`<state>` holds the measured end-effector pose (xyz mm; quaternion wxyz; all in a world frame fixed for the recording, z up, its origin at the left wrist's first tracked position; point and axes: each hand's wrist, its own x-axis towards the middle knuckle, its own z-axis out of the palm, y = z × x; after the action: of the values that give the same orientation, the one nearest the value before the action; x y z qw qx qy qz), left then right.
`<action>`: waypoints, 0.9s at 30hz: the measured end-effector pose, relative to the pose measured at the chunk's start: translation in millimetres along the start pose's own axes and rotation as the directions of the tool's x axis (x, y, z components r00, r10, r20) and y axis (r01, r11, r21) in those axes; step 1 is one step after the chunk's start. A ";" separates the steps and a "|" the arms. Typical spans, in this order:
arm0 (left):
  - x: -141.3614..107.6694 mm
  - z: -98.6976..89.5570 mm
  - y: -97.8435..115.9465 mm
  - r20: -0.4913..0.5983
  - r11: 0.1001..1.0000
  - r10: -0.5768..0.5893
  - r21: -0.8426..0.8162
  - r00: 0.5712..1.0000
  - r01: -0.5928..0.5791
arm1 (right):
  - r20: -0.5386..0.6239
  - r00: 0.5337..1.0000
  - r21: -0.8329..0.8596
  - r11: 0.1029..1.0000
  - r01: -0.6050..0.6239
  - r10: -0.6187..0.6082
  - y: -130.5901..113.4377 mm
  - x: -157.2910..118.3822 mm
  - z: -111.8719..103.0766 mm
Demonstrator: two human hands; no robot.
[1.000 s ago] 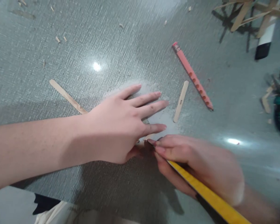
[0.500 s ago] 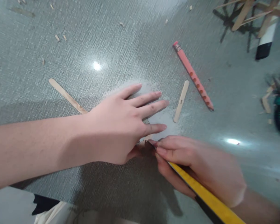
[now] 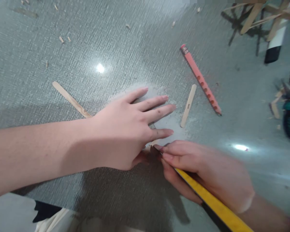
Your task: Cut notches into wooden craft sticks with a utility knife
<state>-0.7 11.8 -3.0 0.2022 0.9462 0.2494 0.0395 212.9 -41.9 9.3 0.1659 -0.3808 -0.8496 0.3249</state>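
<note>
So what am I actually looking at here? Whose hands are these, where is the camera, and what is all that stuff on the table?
There is no machine: a person works with bare hands, and the camera sits on their head, looking down. The left hand lies flat, fingers spread, pressing something mostly hidden beneath it onto the grey table. The right hand grips a yellow and black tool, probably a utility knife, its tip by the left thumb. Around them lie a pink pencil, a short wooden stick, a longer wooden stick partly under the left wrist, and small wood chips. At top right stands a frame of sticks.
</note>
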 end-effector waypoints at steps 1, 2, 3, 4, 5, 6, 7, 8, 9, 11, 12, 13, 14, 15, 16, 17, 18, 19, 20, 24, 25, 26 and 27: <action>0.1 0.1 0.0 0.000 1.000 -0.001 -0.005 1.000 0.001 | -0.024 1.000 0.028 0.999 0.015 -0.015 -1.3 0.7 -1.0; 0.1 0.1 0.0 -0.001 1.000 -0.003 -0.009 1.000 0.003 | -0.050 0.998 0.052 0.998 0.033 -0.030 -2.6 1.4 -2.1; 0.0 0.1 0.1 -0.002 1.000 -0.004 -0.011 1.000 0.004 | -0.070 0.997 0.064 0.997 0.045 -0.041 -3.8 2.1 -3.1; 0.0 0.1 0.2 -0.004 1.000 -0.004 -0.012 1.000 0.003 | -0.080 0.996 0.064 0.997 0.052 -0.047 -4.7 2.6 -4.0; -0.1 0.0 0.4 -0.008 1.000 -0.004 -0.013 1.000 0.004 | -0.087 0.995 0.062 0.996 0.060 -0.054 -5.3 2.9 -4.6; -0.3 0.0 0.5 -0.011 1.000 -0.002 -0.014 1.000 0.001 | -0.086 0.995 0.058 0.997 0.058 -0.053 -5.5 2.7 -4.8; -0.4 -0.2 0.6 -0.012 1.000 0.000 -0.015 1.000 0.000 | -0.083 0.995 0.054 0.997 0.058 -0.054 -5.3 2.2 -4.5; -0.6 -0.4 0.7 -0.007 1.000 -0.001 -0.017 1.000 0.000 | -0.085 0.995 0.048 0.997 0.060 -0.056 -4.7 1.3 -3.8; -0.7 -0.8 0.7 -0.005 1.000 -0.002 -0.018 1.000 0.002 | -0.093 0.994 0.041 0.997 0.063 -0.059 -3.7 0.3 -2.6; -1.0 -2.1 0.9 -0.002 1.000 -0.003 -0.019 1.000 0.003 | -0.100 0.993 0.043 0.997 0.067 -0.062 -0.5 -1.7 0.3; -1.1 -3.1 0.9 0.000 1.000 -0.004 -0.017 1.000 0.004 | -0.110 0.992 0.061 0.996 0.066 -0.059 1.4 -2.4 1.8; -1.1 -4.4 1.0 0.004 1.000 -0.005 -0.015 1.000 0.005 | -0.128 0.990 0.090 0.994 0.068 -0.056 3.4 -2.7 2.9; -1.0 -5.9 1.1 0.017 1.000 -0.005 -0.015 1.000 0.006 | -0.144 0.989 0.121 0.991 0.060 -0.042 5.2 -2.6 3.6; -0.8 -7.5 1.2 0.034 1.000 -0.007 -0.017 0.999 0.007 | -0.154 0.987 0.146 0.988 0.056 -0.033 6.6 -2.0 3.8; -0.5 -9.0 1.3 0.052 1.000 -0.009 -0.018 0.999 0.010 | -0.155 0.987 0.159 0.986 0.055 -0.031 7.5 -1.1 3.3; -0.3 -10.3 1.4 0.063 1.000 -0.011 -0.021 0.998 0.013 | -0.145 0.989 0.161 0.985 0.060 -0.037 7.8 0.2 2.3; -0.1 -11.3 1.5 0.069 1.000 -0.012 -0.023 0.998 0.014 | -0.117 0.992 0.157 0.985 0.072 -0.054 7.7 1.5 0.9; 0.1 -12.0 1.5 0.072 1.000 -0.013 -0.025 0.997 0.015 | -0.091 0.993 0.150 0.985 0.087 -0.074 7.1 2.9 -0.8; 0.2 -12.3 1.6 0.069 0.999 -0.014 -0.027 0.998 0.016 | -0.070 0.993 0.142 0.985 0.101 -0.091 6.2 4.0 -2.4; -0.1 -11.6 1.9 0.069 0.999 -0.012 -0.034 0.998 0.015 | -0.079 0.990 0.077 0.990 0.120 -0.114 2.6 5.1 -5.8; -0.2 -11.3 2.0 0.069 0.999 -0.014 -0.032 0.997 0.016 | -0.087 0.990 0.057 0.992 0.115 -0.110 2.0 4.7 -5.6; -0.3 -11.2 2.0 0.069 0.999 -0.013 -0.031 0.998 0.016 | -0.090 0.990 0.042 0.993 0.112 -0.108 1.6 4.1 -5.2; -0.4 -11.0 2.0 0.065 0.999 -0.012 -0.030 0.998 0.014 | -0.090 0.990 0.031 0.994 0.108 -0.104 1.3 3.5 -4.7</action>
<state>-2.0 14.0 7.9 0.2249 0.9421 0.2484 0.0113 213.8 -36.7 12.0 0.2270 -0.3460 -0.8545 0.3138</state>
